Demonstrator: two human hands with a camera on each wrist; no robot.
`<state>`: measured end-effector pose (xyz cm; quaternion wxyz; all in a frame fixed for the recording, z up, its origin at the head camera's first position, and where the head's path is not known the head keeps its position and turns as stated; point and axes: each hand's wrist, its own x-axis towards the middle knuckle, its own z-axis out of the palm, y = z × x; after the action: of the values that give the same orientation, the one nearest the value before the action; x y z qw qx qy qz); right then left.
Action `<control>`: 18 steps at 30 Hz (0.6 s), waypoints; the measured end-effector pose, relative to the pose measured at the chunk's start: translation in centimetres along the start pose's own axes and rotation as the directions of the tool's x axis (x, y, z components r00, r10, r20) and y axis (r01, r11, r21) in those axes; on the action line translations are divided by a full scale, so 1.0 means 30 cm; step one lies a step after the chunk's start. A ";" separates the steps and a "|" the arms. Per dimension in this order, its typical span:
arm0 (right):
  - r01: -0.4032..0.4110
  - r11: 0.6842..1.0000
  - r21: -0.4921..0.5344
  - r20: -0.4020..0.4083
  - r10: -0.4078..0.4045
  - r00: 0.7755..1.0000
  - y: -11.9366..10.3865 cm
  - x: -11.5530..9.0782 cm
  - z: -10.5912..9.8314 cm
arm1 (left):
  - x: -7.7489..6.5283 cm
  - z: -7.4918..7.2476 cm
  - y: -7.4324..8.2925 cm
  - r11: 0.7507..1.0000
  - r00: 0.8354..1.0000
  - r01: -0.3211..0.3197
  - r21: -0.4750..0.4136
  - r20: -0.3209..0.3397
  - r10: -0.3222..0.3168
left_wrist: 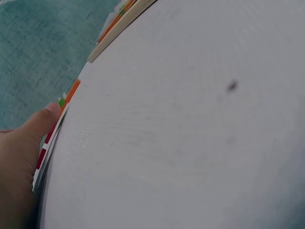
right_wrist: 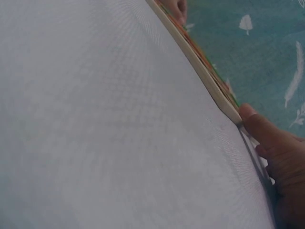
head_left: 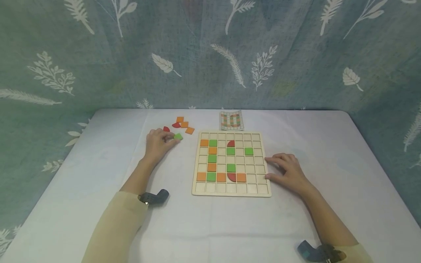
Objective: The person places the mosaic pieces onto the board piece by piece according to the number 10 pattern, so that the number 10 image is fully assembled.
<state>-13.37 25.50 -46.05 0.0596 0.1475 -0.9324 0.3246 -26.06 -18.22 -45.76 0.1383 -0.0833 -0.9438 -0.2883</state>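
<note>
My left hand [head_left: 159, 144] is at the left of the table, pinching a green square tile [head_left: 178, 136] between thumb and fingers. In the left wrist view the thumb [left_wrist: 45, 121] meets the green tile [left_wrist: 61, 102] at its tip. A pale wooden grid board [head_left: 240, 191] lies flat in the middle, with orange and green squares and red quarter-rounds in some cells. The right hand [head_left: 287, 171] rests by the board's right side, its thumb and a fingertip touching the edge. In the right wrist view the thumb [right_wrist: 259, 126] lies against the board's corner.
Several orange squares [head_left: 189, 130] and red pieces [head_left: 176, 125] lie loose beyond the left hand. A printed pattern card [head_left: 231, 120] sits just behind the board. White cloth [head_left: 177, 233] covers the table, and a leaf-patterned curtain [head_left: 197, 80] hangs behind it.
</note>
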 end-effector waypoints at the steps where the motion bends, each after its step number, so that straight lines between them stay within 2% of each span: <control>1: 0.002 1.000 0.005 -0.002 -0.002 1.000 0.000 0.000 0.000 | -0.002 0.001 0.003 1.000 1.000 -0.002 -0.010 -0.002 0.002; 6: 0.025 1.000 0.016 -0.017 -0.024 1.000 0.004 0.002 0.006 | -0.020 0.011 0.018 0.998 1.000 -0.008 -0.064 0.020 0.009; 13: 0.028 1.000 0.014 -0.021 -0.028 0.999 0.011 0.000 0.007 | -0.041 0.029 0.067 0.989 0.997 -0.054 -0.139 0.050 0.061; 18: 0.040 0.999 0.019 -0.028 -0.039 0.999 0.014 0.000 0.004 | -0.052 0.034 0.115 0.982 0.995 -0.007 -0.186 0.097 0.025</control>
<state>-13.49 25.76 -46.39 0.0775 0.1618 -0.9251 0.3346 -23.98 -14.93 -45.25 0.0853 -0.1176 -0.9178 -0.3694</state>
